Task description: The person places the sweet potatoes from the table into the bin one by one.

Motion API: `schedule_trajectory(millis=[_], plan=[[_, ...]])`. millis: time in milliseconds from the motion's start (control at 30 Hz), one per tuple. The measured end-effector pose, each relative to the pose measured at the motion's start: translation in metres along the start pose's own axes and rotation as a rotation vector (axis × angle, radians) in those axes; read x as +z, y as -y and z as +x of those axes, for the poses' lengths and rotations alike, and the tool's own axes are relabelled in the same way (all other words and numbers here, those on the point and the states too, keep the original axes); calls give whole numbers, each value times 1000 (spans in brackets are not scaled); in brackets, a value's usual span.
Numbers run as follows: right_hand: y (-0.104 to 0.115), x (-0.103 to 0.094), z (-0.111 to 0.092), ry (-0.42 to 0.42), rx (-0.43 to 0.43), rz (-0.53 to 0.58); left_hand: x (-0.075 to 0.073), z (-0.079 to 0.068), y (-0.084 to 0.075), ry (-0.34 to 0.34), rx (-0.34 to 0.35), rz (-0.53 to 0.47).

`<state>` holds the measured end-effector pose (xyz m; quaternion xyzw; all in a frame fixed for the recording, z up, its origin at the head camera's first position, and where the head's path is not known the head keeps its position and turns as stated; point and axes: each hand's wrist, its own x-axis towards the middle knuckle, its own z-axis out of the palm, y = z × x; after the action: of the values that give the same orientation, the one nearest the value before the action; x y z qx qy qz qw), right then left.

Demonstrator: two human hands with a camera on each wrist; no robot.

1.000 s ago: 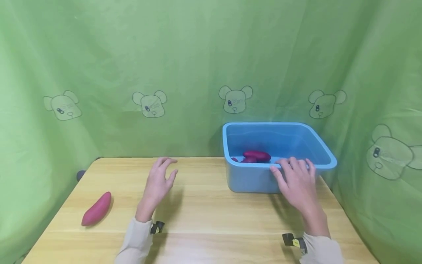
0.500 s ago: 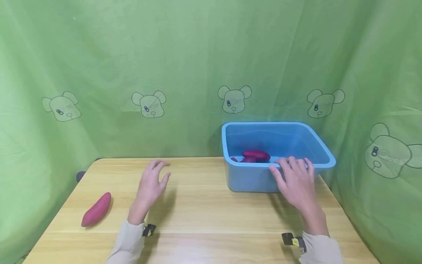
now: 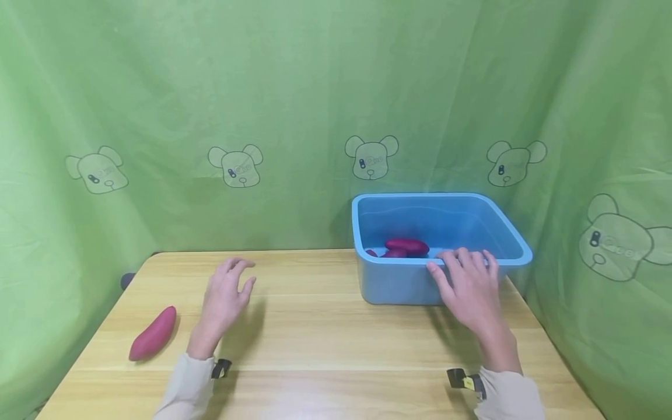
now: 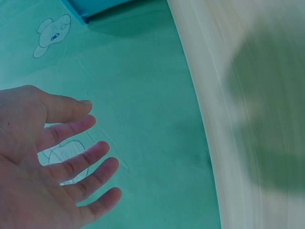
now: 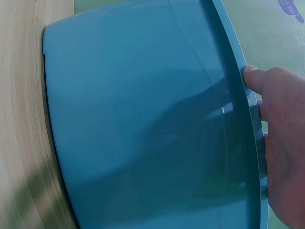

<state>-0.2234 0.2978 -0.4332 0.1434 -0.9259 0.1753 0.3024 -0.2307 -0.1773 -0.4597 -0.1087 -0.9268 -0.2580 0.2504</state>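
On the left of the table lies a purple-red sweet potato, apart from both hands. My left hand hovers over the wood to its right, fingers spread and slightly bent, with nothing in them; the left wrist view shows its bare palm. At the right, my right hand holds the near rim of a blue plastic tub, fingers bent over the edge and thumb against the rim. Inside the tub are more sweet potatoes, partly hidden by its front wall.
A wooden table carries the tub at its back right corner. Behind and on both sides hangs a green curtain with bear-head prints. A small dark round thing shows past the table's left edge.
My left hand has moved leftward, closer to the sweet potato on the table. The right hand stays on the tub's rim.
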Motion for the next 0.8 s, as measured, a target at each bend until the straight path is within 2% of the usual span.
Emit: schedule_trajectory(millis=[200, 400, 800], plan=[[-1, 1, 0, -3, -3, -5, -8, -8, 8, -1, -83, 53], [0, 0, 0, 5, 0, -4, -17, -11, 15, 0, -113, 61], [-1, 0, 0, 5, 4, -4, -43, -15, 30, -47, -156, 43]])
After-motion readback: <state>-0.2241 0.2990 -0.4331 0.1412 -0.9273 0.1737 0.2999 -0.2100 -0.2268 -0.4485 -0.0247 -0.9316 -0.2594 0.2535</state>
